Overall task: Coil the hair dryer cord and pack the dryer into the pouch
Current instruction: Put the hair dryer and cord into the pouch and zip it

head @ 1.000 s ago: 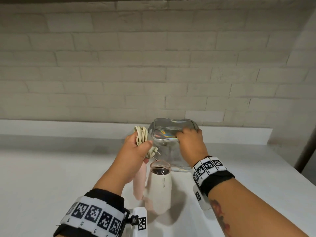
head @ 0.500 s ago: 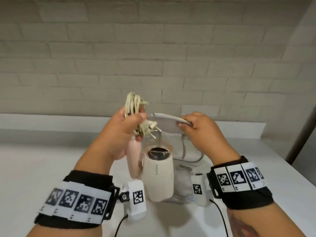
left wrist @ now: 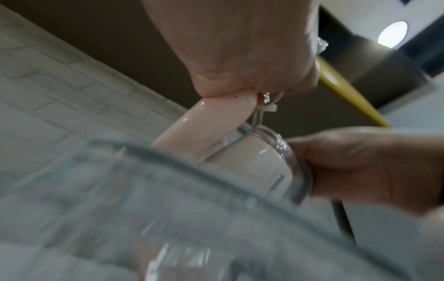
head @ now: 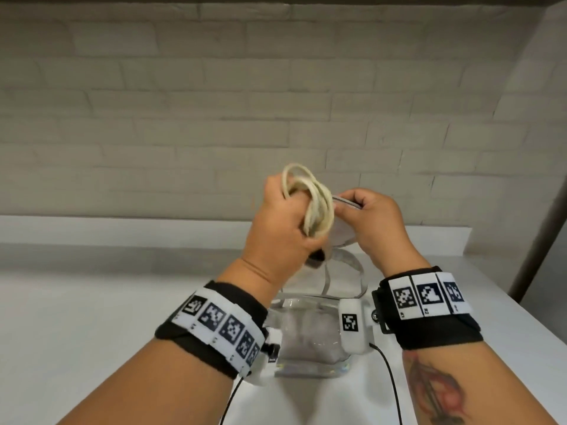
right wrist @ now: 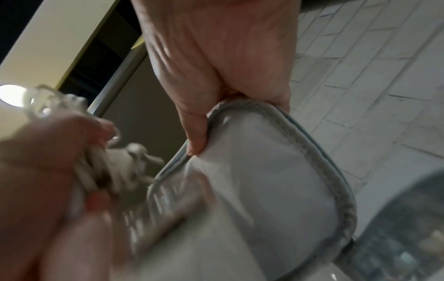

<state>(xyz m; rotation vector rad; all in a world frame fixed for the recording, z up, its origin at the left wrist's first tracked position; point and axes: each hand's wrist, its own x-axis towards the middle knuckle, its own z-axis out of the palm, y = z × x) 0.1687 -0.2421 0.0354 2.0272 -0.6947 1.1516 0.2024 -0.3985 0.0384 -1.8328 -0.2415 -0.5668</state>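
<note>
A clear pouch (head: pixel 310 360) stands open on the white counter between my wrists. My left hand (head: pixel 294 222) grips the coiled cream cord (head: pixel 319 207) together with the dryer's pink handle (left wrist: pixel 211 129). The plug (left wrist: pixel 264 108) hangs by the handle. The dryer's white body (left wrist: pixel 259 165) points down behind the pouch rim (left wrist: pixel 168 157), and a pale shape shows through the pouch wall in the head view. My right hand (head: pixel 365 216) pinches the pouch's lifted flap (right wrist: pixel 264 171) by its grey piped edge (right wrist: pixel 310 144), just right of the cord.
The white counter (head: pixel 92 317) runs along a brick wall (head: pixel 276 102), with a low ledge (head: pixel 122 228) at the back. Its right edge (head: pixel 527 326) falls away near my right forearm. Black cables (head: pixel 389 378) trail from the wrist cameras.
The dryer has dropped from above the counter toward the pouch mouth, and my left hand has turned over so the cord coil lies on top. The right hand keeps the flap lifted.
</note>
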